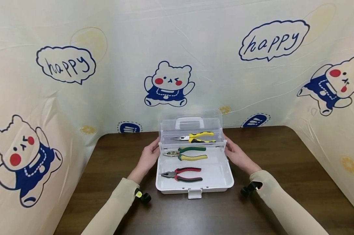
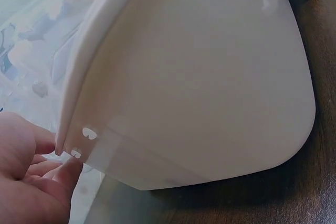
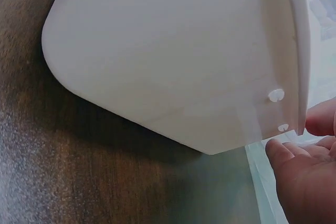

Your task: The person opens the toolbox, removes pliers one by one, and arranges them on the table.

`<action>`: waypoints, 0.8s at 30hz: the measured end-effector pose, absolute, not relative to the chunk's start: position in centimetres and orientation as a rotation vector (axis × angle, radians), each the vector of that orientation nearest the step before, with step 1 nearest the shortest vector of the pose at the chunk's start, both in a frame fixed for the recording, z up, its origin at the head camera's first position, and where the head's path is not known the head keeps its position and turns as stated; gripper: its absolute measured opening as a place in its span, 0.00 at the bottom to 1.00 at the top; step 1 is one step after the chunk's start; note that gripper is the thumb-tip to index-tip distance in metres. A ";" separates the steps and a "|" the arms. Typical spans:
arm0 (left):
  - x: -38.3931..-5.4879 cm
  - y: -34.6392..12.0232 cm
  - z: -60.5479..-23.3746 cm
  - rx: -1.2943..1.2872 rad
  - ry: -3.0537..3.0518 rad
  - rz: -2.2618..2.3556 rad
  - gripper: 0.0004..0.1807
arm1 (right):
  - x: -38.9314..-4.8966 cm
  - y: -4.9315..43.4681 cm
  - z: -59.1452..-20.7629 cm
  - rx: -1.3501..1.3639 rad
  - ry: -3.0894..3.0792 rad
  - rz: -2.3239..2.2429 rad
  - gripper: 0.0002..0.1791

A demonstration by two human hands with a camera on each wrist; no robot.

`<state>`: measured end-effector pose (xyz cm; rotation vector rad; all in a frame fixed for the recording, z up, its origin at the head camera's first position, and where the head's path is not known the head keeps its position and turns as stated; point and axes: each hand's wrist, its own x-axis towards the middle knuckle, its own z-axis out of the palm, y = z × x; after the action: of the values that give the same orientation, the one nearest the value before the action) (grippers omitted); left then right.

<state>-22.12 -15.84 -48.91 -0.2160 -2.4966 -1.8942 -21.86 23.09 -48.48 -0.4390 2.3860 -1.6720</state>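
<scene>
The white toolbox [image 1: 218, 173] is standing on the brown table [image 1: 112, 156] directly between the hands, its clear lid [image 1: 169, 125] standing open. The left hand [image 1: 149, 155] is pinching its rear left edge, thumb and fingers nearly together around it; the right hand [image 1: 238, 157] is likewise pinching the rear right edge, its fingers parting only slightly.

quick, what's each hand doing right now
Left hand: holding the box at its back left edge.
Right hand: holding the box at its back right edge.
</scene>
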 end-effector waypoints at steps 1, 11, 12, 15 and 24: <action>-22.1 -15.8 -49.0 -0.217 -2.493 -1.896 0.29 | -21.9 23.1 -48.5 -0.439 2.384 -1.675 0.37; -21.5 -15.9 -49.0 -0.263 -2.513 -1.874 0.29 | -21.3 23.2 -48.4 -0.478 2.407 -1.656 0.37; -21.4 -15.9 -48.9 -0.256 -2.518 -1.869 0.29 | -21.2 23.2 -48.4 -0.490 2.414 -1.652 0.37; -21.0 -15.9 -48.8 -0.259 -2.553 -1.827 0.29 | -21.0 23.2 -48.3 -0.495 2.436 -1.641 0.36; -20.4 -16.0 -49.0 -0.270 -2.576 -1.831 0.29 | -20.4 23.3 -48.3 -0.479 2.401 -1.637 0.35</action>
<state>-20.36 -16.03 -49.00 -0.2698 -2.5764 -1.8313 -20.40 23.34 -48.32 -0.4787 2.4015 -1.6375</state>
